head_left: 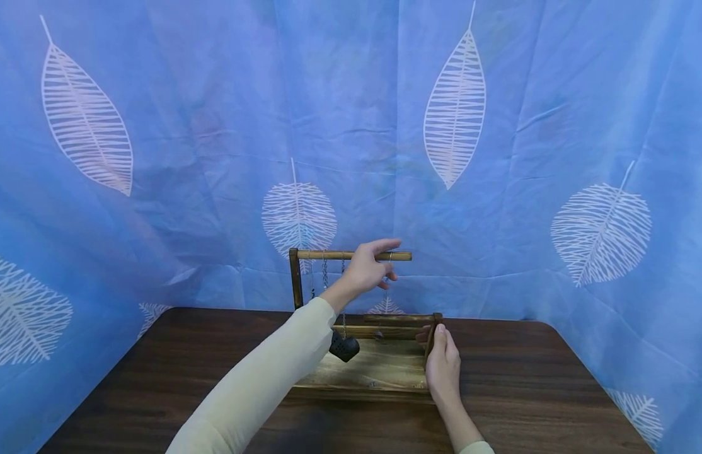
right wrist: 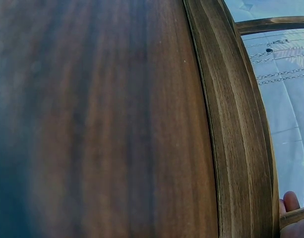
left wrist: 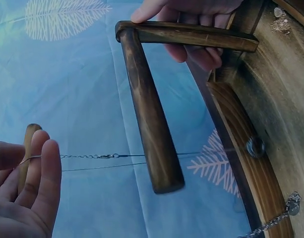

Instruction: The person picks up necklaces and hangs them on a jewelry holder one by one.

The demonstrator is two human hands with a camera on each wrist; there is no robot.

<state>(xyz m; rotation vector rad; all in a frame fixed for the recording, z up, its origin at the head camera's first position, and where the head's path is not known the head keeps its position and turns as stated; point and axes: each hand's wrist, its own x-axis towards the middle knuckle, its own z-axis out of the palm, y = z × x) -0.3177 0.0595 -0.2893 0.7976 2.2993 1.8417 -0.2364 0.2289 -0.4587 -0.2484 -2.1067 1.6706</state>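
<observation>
A wooden jewelry stand with a tray base sits on the table. Its long upper bar carries several necklaces, one with a black heart-shaped pendant. Near the bar's free end is my left hand, its fingers loosely extended around the bar. A thin-chained necklace loops over the bar by these fingers, its small round pendant hanging low by the tray. My right hand grips the stand's short right post, thumb in front and fingers behind. In the right wrist view only some fingertips show.
A dark wood table extends around the stand. A shorter lower bar juts from the right post. Behind hangs a blue curtain with white leaf prints. More chains hang at the stand's left.
</observation>
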